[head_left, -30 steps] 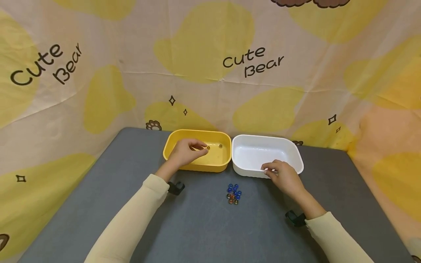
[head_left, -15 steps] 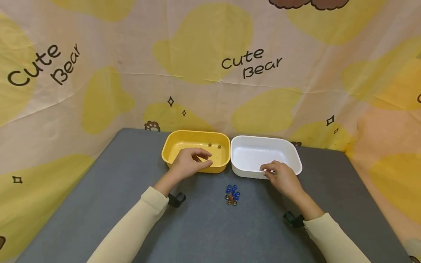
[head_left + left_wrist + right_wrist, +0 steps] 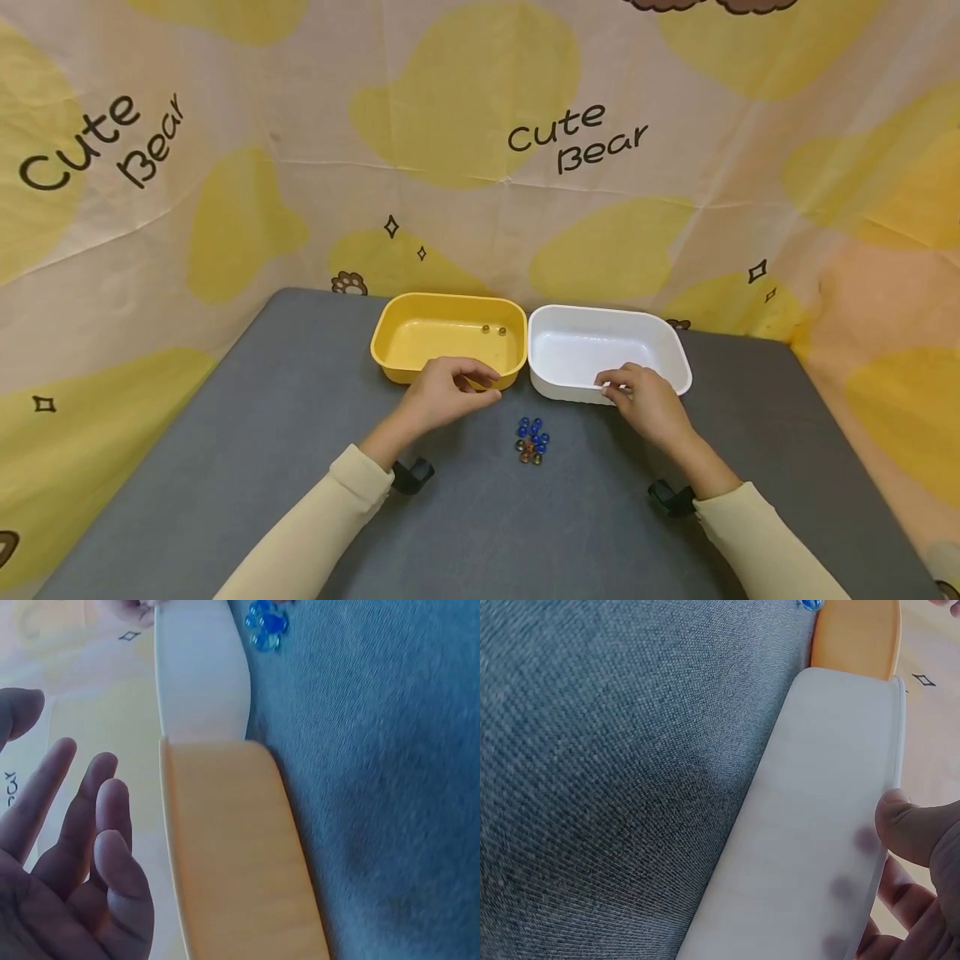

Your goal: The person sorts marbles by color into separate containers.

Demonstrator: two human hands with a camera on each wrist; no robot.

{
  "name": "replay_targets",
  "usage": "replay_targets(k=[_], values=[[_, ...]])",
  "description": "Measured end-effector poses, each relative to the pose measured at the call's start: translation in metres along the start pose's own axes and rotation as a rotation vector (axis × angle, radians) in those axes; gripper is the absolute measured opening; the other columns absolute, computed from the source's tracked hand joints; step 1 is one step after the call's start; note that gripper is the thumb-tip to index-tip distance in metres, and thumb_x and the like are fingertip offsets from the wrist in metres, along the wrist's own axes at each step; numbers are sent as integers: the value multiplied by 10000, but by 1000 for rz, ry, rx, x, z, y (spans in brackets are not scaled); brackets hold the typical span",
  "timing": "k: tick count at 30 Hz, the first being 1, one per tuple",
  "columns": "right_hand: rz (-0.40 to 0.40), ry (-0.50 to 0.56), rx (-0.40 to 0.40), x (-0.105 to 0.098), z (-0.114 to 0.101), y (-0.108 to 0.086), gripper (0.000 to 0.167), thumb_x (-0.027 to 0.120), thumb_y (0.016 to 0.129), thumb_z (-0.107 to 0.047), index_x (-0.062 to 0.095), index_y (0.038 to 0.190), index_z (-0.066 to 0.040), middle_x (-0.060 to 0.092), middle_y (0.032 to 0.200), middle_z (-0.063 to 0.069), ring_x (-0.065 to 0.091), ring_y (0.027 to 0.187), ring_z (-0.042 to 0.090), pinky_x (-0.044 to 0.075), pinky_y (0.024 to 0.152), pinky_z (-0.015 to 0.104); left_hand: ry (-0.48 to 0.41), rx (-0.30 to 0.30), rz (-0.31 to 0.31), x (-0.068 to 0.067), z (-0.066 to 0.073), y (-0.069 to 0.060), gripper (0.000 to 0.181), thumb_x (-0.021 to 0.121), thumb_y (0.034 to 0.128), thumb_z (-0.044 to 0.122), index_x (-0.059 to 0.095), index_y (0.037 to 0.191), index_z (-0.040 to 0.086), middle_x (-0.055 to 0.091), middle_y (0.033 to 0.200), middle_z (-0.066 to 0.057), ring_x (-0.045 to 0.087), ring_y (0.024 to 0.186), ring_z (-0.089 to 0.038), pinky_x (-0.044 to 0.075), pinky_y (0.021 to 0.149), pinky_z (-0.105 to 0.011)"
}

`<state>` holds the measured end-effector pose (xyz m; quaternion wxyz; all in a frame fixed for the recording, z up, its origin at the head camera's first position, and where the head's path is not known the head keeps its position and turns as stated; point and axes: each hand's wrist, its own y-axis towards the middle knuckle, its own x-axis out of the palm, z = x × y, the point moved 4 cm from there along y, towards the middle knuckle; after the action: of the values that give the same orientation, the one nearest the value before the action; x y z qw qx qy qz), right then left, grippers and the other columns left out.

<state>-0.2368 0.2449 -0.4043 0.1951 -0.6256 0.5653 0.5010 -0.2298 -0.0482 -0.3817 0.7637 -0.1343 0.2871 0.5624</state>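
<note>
My left hand (image 3: 450,393) hovers above the front rim of the yellow plastic bin (image 3: 397,368), fingers loosely bent and thumb apart. In the left wrist view its fingers (image 3: 116,870) have nothing between them. Two small amber marbles (image 3: 502,332) lie at the right end inside that bin. With my right hand (image 3: 647,406) I pinch the near rim of the white plastic bin (image 3: 558,390). The right wrist view has the thumb (image 3: 907,825) on the outer side, with fingertips showing dimly through the wall. A cluster of blue and brownish marbles (image 3: 535,435) sits on the table before the bins.
Both bins stand side by side near the back of a grey table (image 3: 480,533). A printed cloth backdrop (image 3: 465,100) hangs behind and along the sides. Each wrist wears a black strap (image 3: 671,498).
My left hand has come out from over the yellow bin, moving toward me and slightly right. The amber marbles inside have shifted a little. My right hand stays on the white bin's rim.
</note>
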Motion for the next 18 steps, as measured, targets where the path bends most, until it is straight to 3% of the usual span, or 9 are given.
replay_targets(k=[7, 12, 18], values=[[4, 7, -8, -1, -1, 0, 142, 727, 818, -48, 750, 927, -135, 635, 755, -16, 659, 785, 223, 516, 708, 410, -7, -3, -88, 16, 1, -4, 187, 780, 799, 290, 749, 977, 242, 721, 932, 43, 625, 789, -103, 510, 713, -247], [-4, 15, -3, -1, -1, 0, 137, 723, 826, -52, 752, 934, -132, 645, 771, -11, 666, 795, 230, 521, 716, 419, -25, -12, -157, 27, -1, -6, 232, 767, 812, 284, 750, 1018, 179, 727, 978, -7, 632, 770, -116, 513, 684, -249], [-11, 16, 2, -1, -1, 0, 135, 722, 828, -57, 751, 935, -134, 630, 756, -18, 664, 788, 225, 516, 705, 409, 1, -9, -202, 40, -3, -7, 243, 767, 811, 252, 749, 1030, 148, 736, 982, -24, 638, 784, -116, 497, 665, -234]])
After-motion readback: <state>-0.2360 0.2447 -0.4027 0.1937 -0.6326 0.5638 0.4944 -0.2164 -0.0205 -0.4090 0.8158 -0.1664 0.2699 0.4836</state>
